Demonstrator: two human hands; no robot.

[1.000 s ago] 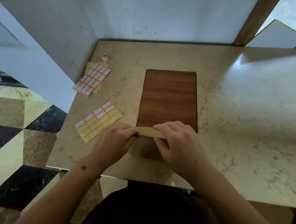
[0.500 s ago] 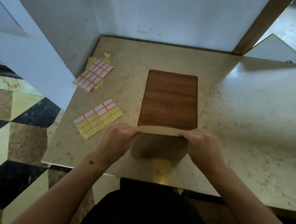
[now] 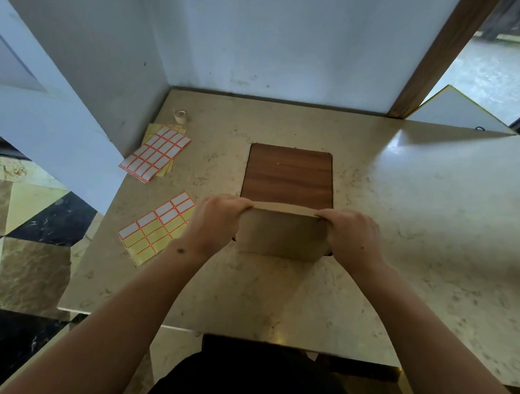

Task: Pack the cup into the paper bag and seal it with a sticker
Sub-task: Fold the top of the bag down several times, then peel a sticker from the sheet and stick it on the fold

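No legible text, brand, number or sign appears in this view. The two sticker sheets on the tabletop [image 3: 401, 234] carry only blank labels: the nearer sheet [image 3: 156, 227] shows a grid of red-outlined rectangles, several white and unprinted, the rest bare yellow backing; the farther stack of sheets [image 3: 155, 153] shows the same red-outlined white labels, all without writing. The paper bag [image 3: 282, 235] presents a plain brown face with no print or logo. The wooden board [image 3: 287, 175] shows grain only. The small roll [image 3: 181, 116] near the wall is too small to tell any marking.
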